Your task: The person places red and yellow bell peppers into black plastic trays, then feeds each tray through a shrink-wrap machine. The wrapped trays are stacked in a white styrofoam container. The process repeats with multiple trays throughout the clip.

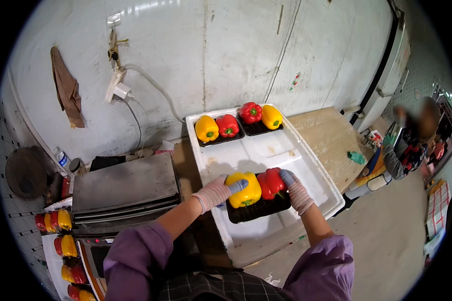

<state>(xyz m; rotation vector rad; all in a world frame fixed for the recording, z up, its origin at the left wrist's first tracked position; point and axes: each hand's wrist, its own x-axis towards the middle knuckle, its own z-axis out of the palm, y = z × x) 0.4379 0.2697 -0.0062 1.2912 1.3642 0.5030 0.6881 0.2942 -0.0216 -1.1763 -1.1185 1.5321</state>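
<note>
My left hand [219, 193], in a striped knit glove with grey fingertips, grips a yellow bell pepper [247, 190] with the thumb across its side. Against it rests a red bell pepper [270, 183], and my right hand [297, 189], gloved alike, holds that one from its right side. Both peppers are on a black plastic tray [253, 211] over a white foam box [245, 248]; whether the tray touches the box floor I cannot tell. Along the box's far end stand two more black trays [224, 140], each with one red and one yellow pepper.
Left of the box is a metal-topped machine [124, 184]; beyond it, several pepper packs [68, 246] lie on a white surface. A plywood board [320, 131] bears a green cloth or net [356, 157]. A power strip [115, 84] hangs on the wall. Another person [406, 150] is at right.
</note>
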